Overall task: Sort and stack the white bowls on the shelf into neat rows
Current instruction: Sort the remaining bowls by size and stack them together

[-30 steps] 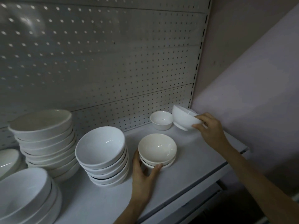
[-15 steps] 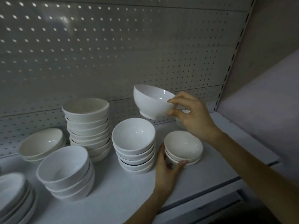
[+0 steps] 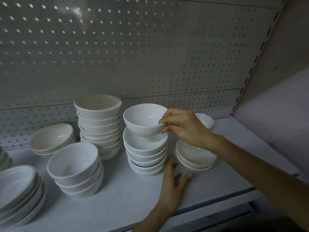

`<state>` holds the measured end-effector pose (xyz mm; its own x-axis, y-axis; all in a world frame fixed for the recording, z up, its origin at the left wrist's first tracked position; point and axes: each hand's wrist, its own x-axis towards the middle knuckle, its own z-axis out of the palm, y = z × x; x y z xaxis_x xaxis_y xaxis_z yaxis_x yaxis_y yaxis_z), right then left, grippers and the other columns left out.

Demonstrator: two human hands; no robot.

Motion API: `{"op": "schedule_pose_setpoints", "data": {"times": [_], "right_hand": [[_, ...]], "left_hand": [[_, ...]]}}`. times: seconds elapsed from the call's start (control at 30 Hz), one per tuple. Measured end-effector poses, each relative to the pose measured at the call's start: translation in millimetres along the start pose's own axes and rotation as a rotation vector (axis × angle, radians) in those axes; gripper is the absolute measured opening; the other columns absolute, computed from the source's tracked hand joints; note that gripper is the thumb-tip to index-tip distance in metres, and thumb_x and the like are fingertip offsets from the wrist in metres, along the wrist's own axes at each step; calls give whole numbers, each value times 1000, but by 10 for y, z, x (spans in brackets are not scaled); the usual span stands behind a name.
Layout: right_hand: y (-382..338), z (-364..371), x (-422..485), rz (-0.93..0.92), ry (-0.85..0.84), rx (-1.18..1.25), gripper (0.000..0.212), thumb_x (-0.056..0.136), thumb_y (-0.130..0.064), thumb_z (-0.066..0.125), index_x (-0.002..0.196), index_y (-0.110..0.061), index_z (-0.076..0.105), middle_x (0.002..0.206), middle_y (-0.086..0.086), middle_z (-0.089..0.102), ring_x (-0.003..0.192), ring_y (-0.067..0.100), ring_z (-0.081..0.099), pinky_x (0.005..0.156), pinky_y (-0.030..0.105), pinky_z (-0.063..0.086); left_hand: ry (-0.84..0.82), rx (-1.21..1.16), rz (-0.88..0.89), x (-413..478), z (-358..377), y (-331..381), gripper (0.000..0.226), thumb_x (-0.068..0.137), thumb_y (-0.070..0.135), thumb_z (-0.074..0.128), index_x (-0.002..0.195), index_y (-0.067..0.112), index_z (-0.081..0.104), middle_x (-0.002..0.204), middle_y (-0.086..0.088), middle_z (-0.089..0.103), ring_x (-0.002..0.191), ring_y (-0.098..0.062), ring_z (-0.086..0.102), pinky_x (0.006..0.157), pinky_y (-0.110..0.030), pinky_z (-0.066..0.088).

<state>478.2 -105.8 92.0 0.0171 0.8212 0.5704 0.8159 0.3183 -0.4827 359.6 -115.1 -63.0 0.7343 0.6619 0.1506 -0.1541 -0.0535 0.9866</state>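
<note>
On the white shelf (image 3: 117, 195), near its middle, the right hand (image 3: 185, 128) holds a white bowl (image 3: 142, 121) by the right side of its rim, thumb and curled fingertips pinched on the edge. That bowl is tilted a little and sits low over the middle stack (image 3: 145, 156) of about five like bowls, its base down in the mouth of the top one; whether the two touch cannot be told. The left hand (image 3: 172, 186) lies on the shelf in front, fingers straight and spread, holding nothing. Its thumb reaches up just beside the foot of the middle stack, and its outer fingertip comes near the foot of a shallow pair (image 3: 195, 158) of nested bowls to the right. Behind the right hand a small bowl (image 3: 206, 120) stands alone near the back, partly hidden by the knuckles. Left of the middle stack rises a tall stack (image 3: 100, 128) close to the pegboard panel (image 3: 133, 56). In front of the tall stack, nearer the shelf's edge, stands a short stack (image 3: 75, 169) of three deeper bowls. Farther left at the back lie some wide shallow bowls (image 3: 51, 139), and at the lower left corner another pile of wide bowls (image 3: 18, 190) is cut off by the frame. A plain wall (image 3: 275, 114) closes the shelf on the right.
</note>
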Motion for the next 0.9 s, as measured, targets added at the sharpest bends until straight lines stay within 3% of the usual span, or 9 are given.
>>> {"op": "schedule_pose_setpoints", "data": {"times": [0.07,0.13,0.2,0.27,0.37,0.47,0.6,0.77,0.9], "right_hand": [[4,6,3,2,-19,16,19,79,1,61,95,1,71,89,-5,58,78,11,63,72,33,58],[11,22,-8,-5,-47,27,19,79,2,60,94,2,71,89,-3,58,78,10,62,74,26,57],[30,49,-34,-19,-69,17,18,79,4,61,94,2,71,88,-3,59,78,8,61,73,20,55],[49,79,-64,-42,-85,-10,17,79,3,62,93,1,71,88,-3,59,79,9,60,73,19,54],[58,99,-115,-62,-71,-17,16,80,3,63,93,0,71,88,1,61,82,10,58,74,17,52],[83,120,-163,-93,-41,-90,17,80,1,66,94,-6,71,90,2,65,86,11,56,78,15,46],[122,162,-217,-110,-21,-76,13,84,-10,65,96,-7,69,96,0,66,92,11,56,84,19,44],[159,198,-257,-93,32,-45,23,86,-25,63,93,-3,70,93,3,68,90,15,59,82,27,48],[180,126,-288,-16,85,7,36,84,-38,62,105,-10,69,114,1,64,107,15,58,95,26,44]], "left_hand": [[43,112,90,-148,-105,73,54,85,19,70,124,41,40,129,24,50,110,5,53,78,-10,48],[146,242,274,-267,-249,211,44,86,26,69,119,44,48,115,26,57,99,-2,59,68,-9,47],[305,366,510,-306,-413,352,41,87,41,63,124,45,46,119,26,51,104,1,54,78,-9,46],[480,477,672,-260,-566,441,46,88,49,57,129,31,43,132,20,40,124,2,41,98,-14,38],[635,509,594,-111,-755,605,69,82,58,59,136,22,32,141,-1,29,139,0,20,113,-17,20],[555,363,395,23,-864,694,87,72,55,66,143,38,20,153,5,17,143,-1,14,116,-21,17],[377,191,258,204,-972,802,94,70,56,65,145,39,12,156,15,19,141,3,23,118,-32,24],[289,215,271,346,-995,899,89,70,55,66,146,31,25,148,14,37,133,2,37,108,-18,34],[274,231,294,371,-1028,906,86,68,53,69,141,30,31,140,18,44,128,2,43,102,-12,38]]}}
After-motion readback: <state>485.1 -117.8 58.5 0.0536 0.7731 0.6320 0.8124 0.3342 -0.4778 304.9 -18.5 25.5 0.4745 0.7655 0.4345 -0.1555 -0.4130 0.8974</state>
